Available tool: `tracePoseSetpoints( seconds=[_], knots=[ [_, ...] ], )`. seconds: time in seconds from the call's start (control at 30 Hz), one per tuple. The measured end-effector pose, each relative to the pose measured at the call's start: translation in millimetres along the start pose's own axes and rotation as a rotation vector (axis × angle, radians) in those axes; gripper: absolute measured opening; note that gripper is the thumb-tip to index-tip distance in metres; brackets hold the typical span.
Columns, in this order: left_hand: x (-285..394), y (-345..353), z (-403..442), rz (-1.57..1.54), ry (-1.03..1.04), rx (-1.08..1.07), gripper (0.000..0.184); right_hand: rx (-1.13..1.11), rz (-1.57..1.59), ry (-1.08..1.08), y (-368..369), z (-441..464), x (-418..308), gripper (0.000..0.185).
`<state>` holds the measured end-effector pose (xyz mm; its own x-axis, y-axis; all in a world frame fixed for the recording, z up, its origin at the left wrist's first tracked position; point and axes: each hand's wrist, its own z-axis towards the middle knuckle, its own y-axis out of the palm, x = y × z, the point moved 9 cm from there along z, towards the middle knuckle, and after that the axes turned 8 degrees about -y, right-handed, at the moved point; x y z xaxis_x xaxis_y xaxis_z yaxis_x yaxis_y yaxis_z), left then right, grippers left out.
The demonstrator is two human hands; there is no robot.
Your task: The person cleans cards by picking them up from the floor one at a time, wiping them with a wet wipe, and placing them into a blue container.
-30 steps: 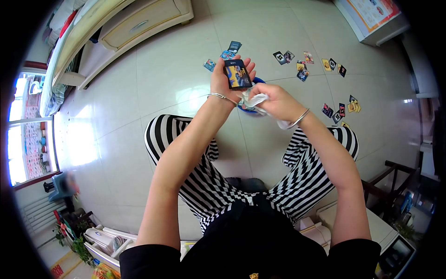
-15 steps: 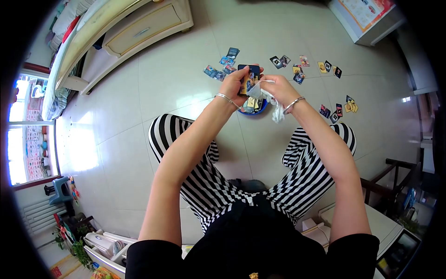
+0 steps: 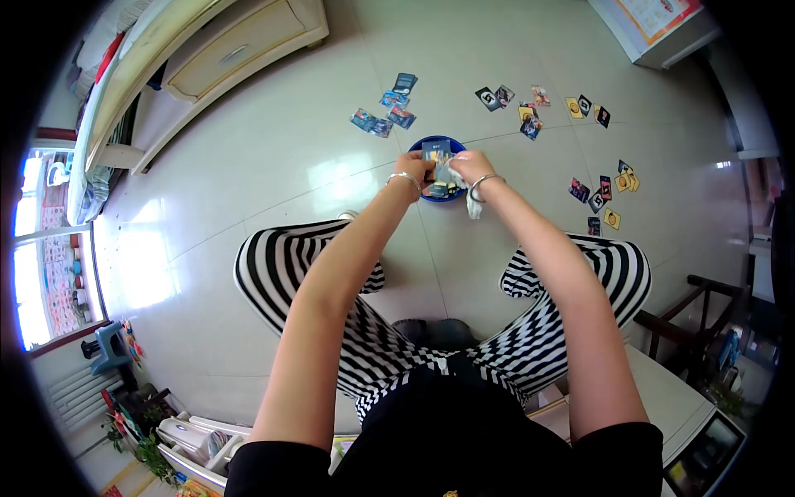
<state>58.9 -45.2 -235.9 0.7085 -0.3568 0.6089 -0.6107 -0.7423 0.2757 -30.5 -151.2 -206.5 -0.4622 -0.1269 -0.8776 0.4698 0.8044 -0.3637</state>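
The head view shows me a person in a black top and stripy black and white pants, with their knees wide apart. Both arms reach out in front, and there is a shiny bangle on each wrist.

The left hand is pinched shut on the side of a dark card. The right hand is closed on a crumpled white cloth, and part of the cloth hangs down below it. The cloth comes right up by the card, but I can't tell if the two touch. The card is over a round blue bowl, between the two hands. More cards lie inside the bowl.

The bowl sits on the pale, shiny floor. Off to the right, some yellow, red and black cards lie near the right knee. A bit past the bowl, to the left, is a bunch of blue and dark cards. Mixed cards and yellow and black cards lie past it on the right.

Far off, I see a cream drawer on the left and a white cupboard on the right.
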Motion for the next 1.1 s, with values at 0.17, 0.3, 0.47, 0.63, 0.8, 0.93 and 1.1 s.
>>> tracePoseSetpoints(
  seconds=[0.17, 0.3, 0.47, 0.63, 0.8, 0.93, 1.1],
  knots=[
    [-50.3, -21.1, 51.8, -0.052, -0.055, 0.084, 0.025, -0.002, -0.023, 0.182, 26.0, 12.5, 70.9, 0.025],
    [-54.9, -40.8, 65.4, 0.117, 0.007, 0.205, 0.052, 0.087, -0.05, 0.209, 27.9, 25.5, 110.4, 0.028],
    [-57.0, -63.5, 67.1, 0.327, 0.054, 0.319, 0.042, 0.222, -0.11, 0.177, 17.8, 22.7, 131.3, 0.027],
    [-45.2, -75.3, 57.0, 0.036, 0.022, 0.301, 0.032, 0.195, -0.084, 0.09, 17.9, 29.3, 88.8, 0.026],
    [2.1, -84.7, 48.3, -0.207, 0.034, 0.336, 0.024, 0.154, -0.151, -0.032, 29.1, 68.2, 27.5, 0.029],
    [31.4, -96.0, 76.6, -0.244, 0.048, 0.314, 0.027, 0.116, -0.245, -0.051, 40.6, 112.5, -8.5, 0.033],
    [43.8, -107.7, 128.0, -0.222, 0.002, 0.339, 0.029, 0.03, -0.311, -0.032, 61.8, 181.0, 0.2, 0.031]
  ],
)
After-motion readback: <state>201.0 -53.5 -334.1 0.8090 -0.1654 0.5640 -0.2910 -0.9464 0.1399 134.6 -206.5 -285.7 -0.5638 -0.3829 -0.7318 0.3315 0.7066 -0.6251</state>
